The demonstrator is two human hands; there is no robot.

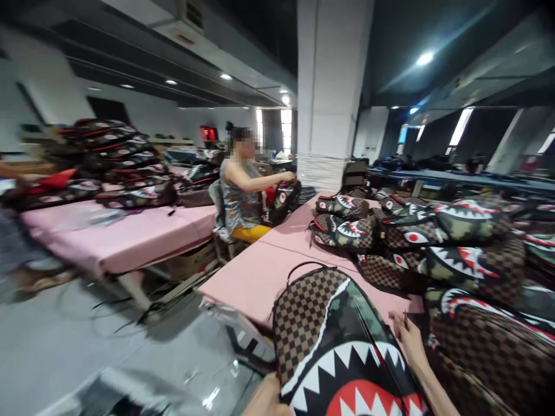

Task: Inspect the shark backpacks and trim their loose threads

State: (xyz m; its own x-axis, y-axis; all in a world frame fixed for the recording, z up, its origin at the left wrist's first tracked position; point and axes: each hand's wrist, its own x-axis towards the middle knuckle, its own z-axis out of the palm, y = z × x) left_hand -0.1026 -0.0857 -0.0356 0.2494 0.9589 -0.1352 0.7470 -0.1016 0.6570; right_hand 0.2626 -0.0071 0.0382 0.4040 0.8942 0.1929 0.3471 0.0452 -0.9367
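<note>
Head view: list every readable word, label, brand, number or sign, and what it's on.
None can be read.
Front backpack: checks, camouflage and shark-teeth graphics; no legible lettering.
Stacked backpacks on the right: same style of print, eyes and teeth; no legible text, finer detail blurred.
Pillar: no readable sign.
Red item in the background: too small and blurred to tell if it bears text.

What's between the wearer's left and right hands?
In the head view, the checkered shark-mouth backpack lies between the left hand and the right hand.
</note>
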